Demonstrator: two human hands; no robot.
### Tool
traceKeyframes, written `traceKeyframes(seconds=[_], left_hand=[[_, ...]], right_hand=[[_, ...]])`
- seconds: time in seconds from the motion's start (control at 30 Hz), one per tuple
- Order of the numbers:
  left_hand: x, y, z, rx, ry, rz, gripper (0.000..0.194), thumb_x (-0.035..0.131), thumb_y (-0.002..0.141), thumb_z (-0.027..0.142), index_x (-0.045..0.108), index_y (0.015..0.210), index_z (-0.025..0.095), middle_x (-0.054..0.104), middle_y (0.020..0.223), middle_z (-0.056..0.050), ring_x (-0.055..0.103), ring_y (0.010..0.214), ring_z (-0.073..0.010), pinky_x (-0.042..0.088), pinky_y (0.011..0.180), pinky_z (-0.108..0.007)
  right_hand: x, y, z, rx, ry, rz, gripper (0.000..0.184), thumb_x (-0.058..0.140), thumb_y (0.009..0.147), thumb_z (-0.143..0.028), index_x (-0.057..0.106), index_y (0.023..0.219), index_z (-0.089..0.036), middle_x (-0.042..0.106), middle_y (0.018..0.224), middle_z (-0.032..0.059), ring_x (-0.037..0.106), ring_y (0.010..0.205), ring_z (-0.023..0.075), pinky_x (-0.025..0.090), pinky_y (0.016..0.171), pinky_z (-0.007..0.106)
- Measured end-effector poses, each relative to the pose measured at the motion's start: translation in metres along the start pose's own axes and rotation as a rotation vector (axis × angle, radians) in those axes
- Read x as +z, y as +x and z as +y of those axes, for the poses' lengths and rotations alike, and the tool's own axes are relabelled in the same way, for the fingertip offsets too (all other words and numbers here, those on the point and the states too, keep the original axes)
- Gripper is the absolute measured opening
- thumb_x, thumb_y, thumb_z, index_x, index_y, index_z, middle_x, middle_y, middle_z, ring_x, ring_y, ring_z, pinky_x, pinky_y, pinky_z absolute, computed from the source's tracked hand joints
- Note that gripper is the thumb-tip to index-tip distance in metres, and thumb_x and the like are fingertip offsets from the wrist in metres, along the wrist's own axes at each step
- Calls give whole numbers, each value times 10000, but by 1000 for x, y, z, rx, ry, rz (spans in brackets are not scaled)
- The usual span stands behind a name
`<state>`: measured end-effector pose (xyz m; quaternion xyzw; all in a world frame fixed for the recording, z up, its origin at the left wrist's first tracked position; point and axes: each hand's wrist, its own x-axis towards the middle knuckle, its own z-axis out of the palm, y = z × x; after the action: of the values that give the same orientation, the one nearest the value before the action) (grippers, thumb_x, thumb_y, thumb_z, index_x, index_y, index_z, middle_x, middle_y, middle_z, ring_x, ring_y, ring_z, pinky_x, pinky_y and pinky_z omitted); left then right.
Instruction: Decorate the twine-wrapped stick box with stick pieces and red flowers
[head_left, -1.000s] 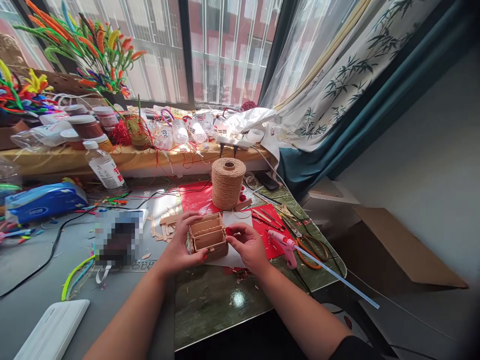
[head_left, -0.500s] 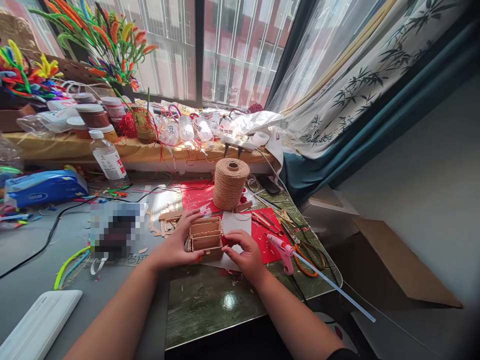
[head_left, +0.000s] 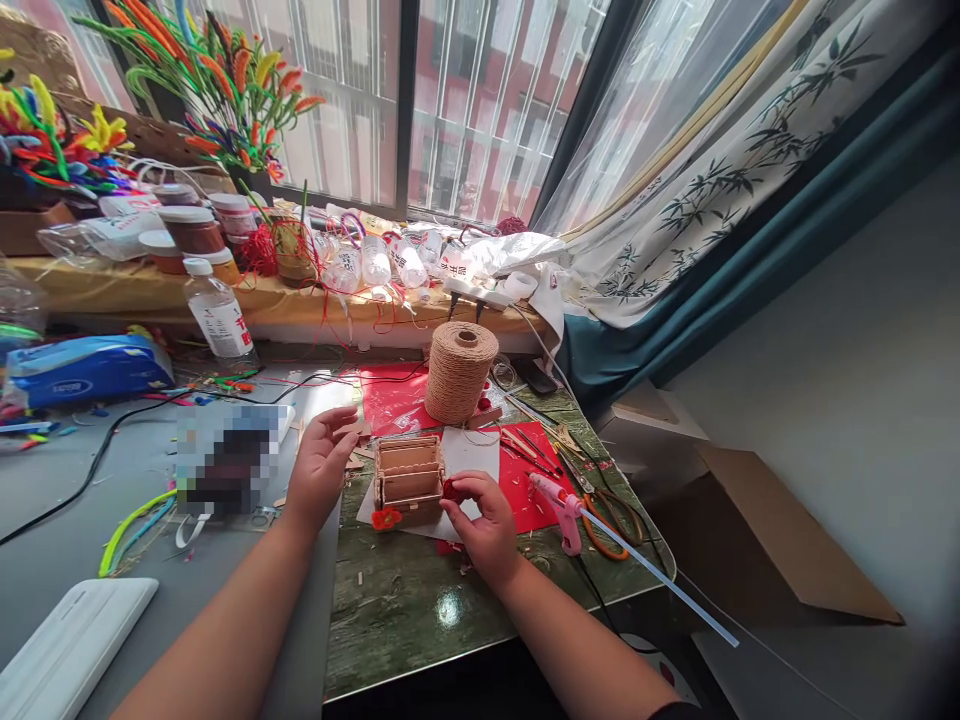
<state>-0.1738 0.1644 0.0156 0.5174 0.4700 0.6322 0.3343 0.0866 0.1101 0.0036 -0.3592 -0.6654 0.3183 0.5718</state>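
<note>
A small brown box (head_left: 410, 472) with inner dividers stands on a sheet of white paper. An orange-red flower (head_left: 387, 519) sits at its front left corner. To the left of the box, my left hand (head_left: 321, 468) hovers apart from it, fingers loosely stretched and nothing in them. At the box's right side, my right hand (head_left: 486, 525) pinches a small dark red piece (head_left: 449, 488) between thumb and fingers. That piece is at the box's right edge; its shape is mostly hidden by my fingertips.
Behind the box stands a large twine spool (head_left: 461, 372). To the right lie a pink glue gun (head_left: 559, 500) with a long glue stick, orange-handled scissors (head_left: 609, 530) and red paper (head_left: 525, 490). A water bottle (head_left: 219, 318), blue packet (head_left: 88, 370) and white power bank (head_left: 75, 645) are at left.
My left hand has let go of the box and drawn back to the left, uncovering the orange-red flower. My right hand stays at the box's right side with the red piece.
</note>
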Motion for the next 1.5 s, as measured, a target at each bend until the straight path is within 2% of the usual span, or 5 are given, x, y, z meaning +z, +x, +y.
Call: traceKeyframes(seconds=[0.77, 1.07, 1.2, 1.33, 1.5], left_hand=[[3, -11, 17, 286, 351, -476, 325, 620, 957, 337, 618, 1266, 235, 594, 1388, -111, 553, 1311, -283, 446, 1119, -449], [-1, -12, 17, 568, 502, -140, 192, 618, 943, 221, 691, 1120, 226, 721, 1135, -94, 638, 1153, -274, 477, 1054, -489], [23, -19, 58, 714, 480, -260, 269, 670, 886, 99, 694, 1109, 248, 747, 1031, -65, 668, 1023, -242, 526, 952, -436], [71, -27, 102, 563, 486, -648, 330, 705, 911, 197, 671, 1233, 265, 729, 1142, -79, 670, 1034, -230, 553, 919, -400], [104, -38, 101, 338, 359, -625, 261, 738, 908, 255, 703, 1166, 264, 735, 1134, -66, 685, 1070, -225, 576, 937, -390]], right_hand=[[-1, -2, 10, 157, 118, -26, 152, 728, 934, -257, 694, 1082, -250, 703, 1146, 94, 673, 1060, 233, 564, 922, 400], [-9, 7, 8, 373, 361, 109, 152, 735, 917, -350, 720, 1016, -236, 704, 977, 48, 665, 793, 175, 561, 723, 331], [-21, 19, -17, 616, 616, 48, 239, 781, 871, -418, 732, 950, -198, 732, 852, 50, 644, 665, 160, 544, 621, 309], [-29, 24, -44, 732, 815, 5, 313, 798, 860, -469, 753, 934, -168, 729, 803, 48, 649, 639, 151, 539, 605, 291], [-38, 20, -59, 703, 869, 98, 332, 855, 815, -462, 778, 913, -154, 724, 832, 30, 658, 705, 133, 569, 717, 290]])
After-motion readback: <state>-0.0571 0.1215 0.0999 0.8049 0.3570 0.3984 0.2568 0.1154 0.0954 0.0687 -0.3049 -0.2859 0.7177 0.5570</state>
